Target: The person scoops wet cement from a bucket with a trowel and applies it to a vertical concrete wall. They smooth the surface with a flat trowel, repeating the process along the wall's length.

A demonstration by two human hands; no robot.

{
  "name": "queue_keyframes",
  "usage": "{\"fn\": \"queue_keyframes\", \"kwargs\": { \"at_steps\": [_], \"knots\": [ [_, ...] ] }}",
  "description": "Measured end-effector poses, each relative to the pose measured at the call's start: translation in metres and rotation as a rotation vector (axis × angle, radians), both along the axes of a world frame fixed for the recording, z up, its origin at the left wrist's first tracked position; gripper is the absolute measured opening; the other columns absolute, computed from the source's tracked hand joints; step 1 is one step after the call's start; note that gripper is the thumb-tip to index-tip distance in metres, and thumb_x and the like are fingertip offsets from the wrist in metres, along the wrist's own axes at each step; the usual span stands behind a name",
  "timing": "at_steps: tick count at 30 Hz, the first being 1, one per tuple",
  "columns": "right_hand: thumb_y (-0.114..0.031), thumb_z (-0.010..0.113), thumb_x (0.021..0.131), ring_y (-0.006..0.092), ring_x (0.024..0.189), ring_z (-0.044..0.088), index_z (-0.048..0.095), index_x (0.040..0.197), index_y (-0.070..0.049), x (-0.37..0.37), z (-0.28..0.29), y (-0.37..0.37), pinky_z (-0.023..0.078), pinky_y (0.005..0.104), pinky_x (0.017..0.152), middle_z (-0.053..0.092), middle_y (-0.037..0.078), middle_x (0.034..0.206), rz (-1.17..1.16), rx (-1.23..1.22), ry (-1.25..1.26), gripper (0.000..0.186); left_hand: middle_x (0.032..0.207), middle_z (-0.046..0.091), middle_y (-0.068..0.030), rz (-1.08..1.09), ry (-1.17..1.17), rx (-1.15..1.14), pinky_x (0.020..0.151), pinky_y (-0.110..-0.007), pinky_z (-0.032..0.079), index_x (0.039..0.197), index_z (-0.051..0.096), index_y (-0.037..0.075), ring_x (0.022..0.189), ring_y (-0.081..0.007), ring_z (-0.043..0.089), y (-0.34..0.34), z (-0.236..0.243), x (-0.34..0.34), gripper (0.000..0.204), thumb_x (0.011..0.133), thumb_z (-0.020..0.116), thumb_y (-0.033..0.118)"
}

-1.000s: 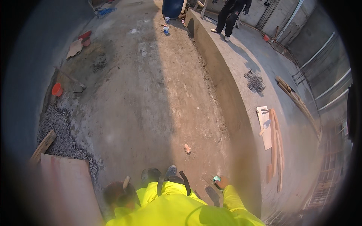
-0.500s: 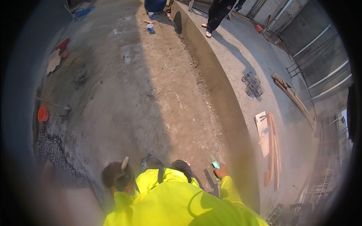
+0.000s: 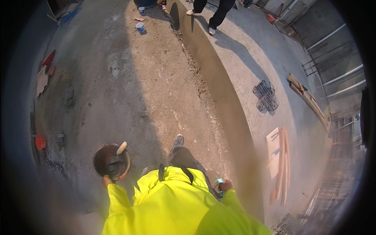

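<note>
At my left side hangs a dark, mortar-smeared bucket (image 3: 101, 159), its reddish rim facing up. My left hand (image 3: 106, 181) is closed on its near edge; whether it grips the rim or a handle is hard to see. Inside the bucket lies a tool with a pale wooden handle (image 3: 122, 147) that sticks out over the far right rim. On my right, low by my hip, my right hand (image 3: 226, 185) is closed around a turquoise-handled tool (image 3: 220, 181). Its working end is mostly hidden and blurred. My foot in a grey boot (image 3: 178, 140) shows ahead of me.
A low concrete ledge (image 3: 219, 78) runs along my right, bearing bent wire loops (image 3: 266, 98), wooden planks (image 3: 282, 164) and timber (image 3: 309, 102). Another person (image 3: 219, 17) stands on it ahead. Small tubs (image 3: 140, 27) stand far off; an orange bucket (image 3: 40, 142) lies left.
I have moved forward, one boot now showing ahead. The bucket has swung out to the left, and my left hand on it has come into view. The other person has stepped leftward.
</note>
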State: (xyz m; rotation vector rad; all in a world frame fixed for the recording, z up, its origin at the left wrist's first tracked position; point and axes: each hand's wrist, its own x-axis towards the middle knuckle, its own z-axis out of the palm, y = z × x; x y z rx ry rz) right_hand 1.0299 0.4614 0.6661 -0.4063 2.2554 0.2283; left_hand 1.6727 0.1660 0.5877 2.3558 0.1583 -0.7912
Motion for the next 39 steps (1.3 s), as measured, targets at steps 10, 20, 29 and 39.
{"fn": "queue_keyframes", "kwargs": {
  "at_steps": [10, 20, 29, 39],
  "knots": [
    [-0.019, 0.066, 0.086, 0.0486, 0.104, 0.061, 0.055, 0.117, 0.004, -0.249, 0.083, -0.519, 0.049, 0.0481, 0.089, 0.064, 0.032, 0.107, 0.187, -0.600, 0.382, 0.041, 0.095, 0.071, -0.0209, -0.279, -0.101, 0.188, 0.081, -0.041, 0.049, 0.093, 0.070, -0.009, 0.086, -0.0310, 0.065, -0.269, -0.035, -0.163, 0.037, 0.073, 0.063, 0.021],
    [-0.016, 0.064, 0.088, 0.0434, 0.102, 0.063, 0.054, 0.117, 0.005, -0.403, -0.033, -0.786, 0.048, 0.0468, 0.089, 0.064, 0.029, 0.106, -0.140, -0.634, 0.364, 0.037, 0.094, 0.070, -0.0234, -0.451, -0.147, 0.212, 0.082, -0.044, 0.047, 0.096, 0.068, -0.012, 0.085, -0.0348, 0.064, -0.679, 0.008, -0.344, 0.042, 0.071, 0.064, 0.022],
    [-0.013, 0.062, 0.089, 0.0422, 0.099, 0.063, 0.053, 0.114, 0.006, -0.536, -0.079, -1.101, 0.046, 0.0453, 0.088, 0.063, 0.029, 0.103, -0.044, -0.626, 0.342, 0.032, 0.092, 0.065, -0.0176, -0.295, -0.089, -0.114, 0.085, -0.039, 0.047, 0.096, 0.060, -0.015, 0.086, -0.0295, 0.061, -0.938, -0.002, -0.436, 0.038, 0.067, 0.064, 0.009],
    [-0.017, 0.061, 0.091, 0.0456, 0.104, 0.061, 0.051, 0.121, 0.007, -0.828, -0.280, -1.393, 0.045, 0.0469, 0.092, 0.061, 0.032, 0.110, -0.035, -0.675, 0.481, 0.039, 0.077, 0.059, -0.0058, -0.212, 0.050, -0.199, 0.068, -0.031, 0.047, 0.082, 0.059, 0.002, 0.071, -0.0182, 0.057, -1.159, -0.040, -0.683, 0.012, 0.071, 0.059, 0.008]
  ]
}}
